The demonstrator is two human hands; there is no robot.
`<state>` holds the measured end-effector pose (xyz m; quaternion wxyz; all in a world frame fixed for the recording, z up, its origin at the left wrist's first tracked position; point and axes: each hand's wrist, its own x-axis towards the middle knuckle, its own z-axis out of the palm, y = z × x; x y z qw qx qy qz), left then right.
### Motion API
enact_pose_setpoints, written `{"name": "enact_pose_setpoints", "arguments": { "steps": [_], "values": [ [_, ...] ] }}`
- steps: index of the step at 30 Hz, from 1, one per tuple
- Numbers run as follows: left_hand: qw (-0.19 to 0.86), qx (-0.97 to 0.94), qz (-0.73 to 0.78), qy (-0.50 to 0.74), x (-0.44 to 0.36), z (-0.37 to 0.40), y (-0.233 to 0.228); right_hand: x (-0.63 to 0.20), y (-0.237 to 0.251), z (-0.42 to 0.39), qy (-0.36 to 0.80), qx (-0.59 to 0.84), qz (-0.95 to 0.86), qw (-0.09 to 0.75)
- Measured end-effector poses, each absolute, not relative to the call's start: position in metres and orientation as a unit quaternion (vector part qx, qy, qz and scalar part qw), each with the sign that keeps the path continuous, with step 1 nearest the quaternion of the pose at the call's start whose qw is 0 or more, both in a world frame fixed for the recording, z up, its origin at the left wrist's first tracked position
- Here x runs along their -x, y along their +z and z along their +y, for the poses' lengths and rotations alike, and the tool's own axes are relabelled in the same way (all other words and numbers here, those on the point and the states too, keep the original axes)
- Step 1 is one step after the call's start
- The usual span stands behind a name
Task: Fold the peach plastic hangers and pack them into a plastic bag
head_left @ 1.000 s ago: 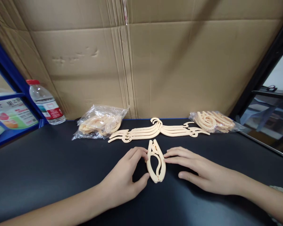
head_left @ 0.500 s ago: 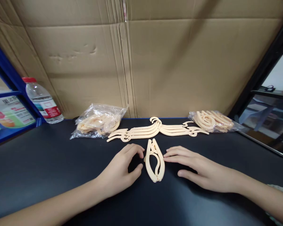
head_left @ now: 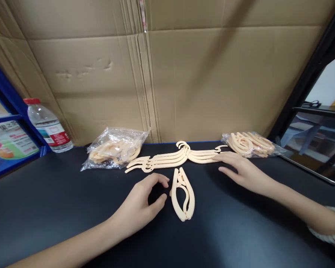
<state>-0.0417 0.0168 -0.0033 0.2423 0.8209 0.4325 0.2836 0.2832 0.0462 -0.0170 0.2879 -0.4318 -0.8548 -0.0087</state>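
Note:
A folded cream hanger [head_left: 190, 193] lies on the black table in front of me, its two arms forming a pointed loop. Just left of it rests my left hand [head_left: 145, 199], fingers curved with a gap between thumb and fingertips and nothing in them. Behind are several unfolded cream hangers [head_left: 170, 160] laid close together, their hooks at the middle. My right hand [head_left: 244, 171] reaches over the right end of these hangers, fingers stretched out and thumb apart. Its fingers hide that end, and I cannot tell whether they touch it.
Clear plastic bags of folded hangers lie at the back left [head_left: 114, 149] and back right [head_left: 251, 144]. A water bottle [head_left: 51, 128] with a red cap leans by a blue shelf frame [head_left: 16, 119]. A cardboard wall [head_left: 100, 82] closes off the back; a black-framed rack [head_left: 312, 145] stands right.
My right hand has left the folded hanger's side and moved back and right to the unfolded hangers. My left hand has stayed almost in place. The view has shifted slightly.

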Motion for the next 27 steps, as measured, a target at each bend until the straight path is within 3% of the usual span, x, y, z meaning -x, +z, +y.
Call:
{"name": "enact_pose_setpoints", "arguments": {
  "steps": [14,24,27],
  "values": [
    [0.339,-0.754,0.425,0.368,0.043,0.021,-0.005,-0.292,-0.016,0.060,-0.005,0.469,-0.843,0.262],
    [0.460,-0.635,0.452,0.426,0.044,0.027,-0.002,-0.293,-0.009,0.054,0.021,0.487,-0.770,0.412],
    [0.485,-0.566,0.472,0.470,0.043,0.026,-0.001,-0.291,-0.006,0.051,0.033,0.484,-0.768,0.419]
  ]
}}
